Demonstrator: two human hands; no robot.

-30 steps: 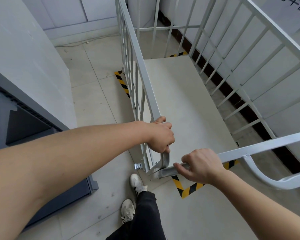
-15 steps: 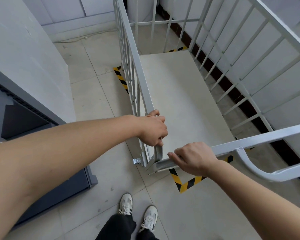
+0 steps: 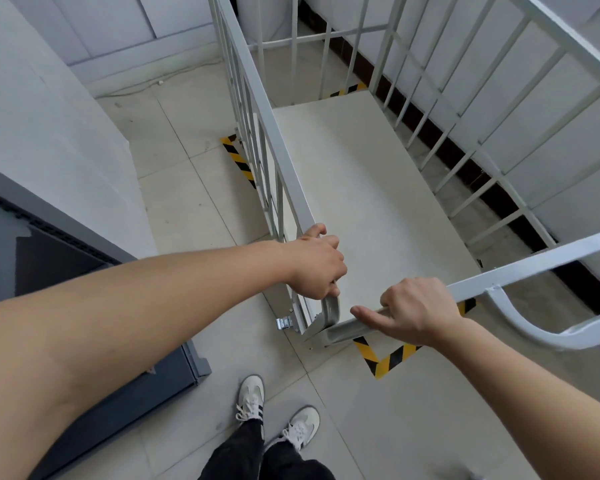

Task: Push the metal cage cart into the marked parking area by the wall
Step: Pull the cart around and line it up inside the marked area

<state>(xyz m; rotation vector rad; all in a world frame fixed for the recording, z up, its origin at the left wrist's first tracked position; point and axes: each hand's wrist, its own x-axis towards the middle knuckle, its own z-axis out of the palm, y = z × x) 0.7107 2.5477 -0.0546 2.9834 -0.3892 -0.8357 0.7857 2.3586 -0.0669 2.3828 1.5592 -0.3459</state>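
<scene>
The metal cage cart [image 3: 278,161] has white barred sides and a pale flat deck [image 3: 368,188], with nothing on it. It stands against the wall on the right, inside yellow-black corner tape marks [image 3: 385,358] on the floor. My left hand [image 3: 314,266] grips the near end of the left side's top rail. My right hand [image 3: 414,311] lies on the near rail, fingers curled over it and thumb stretched out along the bar. A caster bracket [image 3: 286,322] shows under the near left corner.
A dark grey cabinet [image 3: 125,393] stands close on the left beside a white wall [image 3: 42,116]. A second tape mark [image 3: 239,161] lies left of the cart. A cable [image 3: 153,86] runs along the far wall. My shoes [image 3: 274,410] are just behind the cart.
The cart has come to stand slightly farther in over the tape marks. My feet have come together behind it. My right thumb has lifted off its grip and now points along the rail.
</scene>
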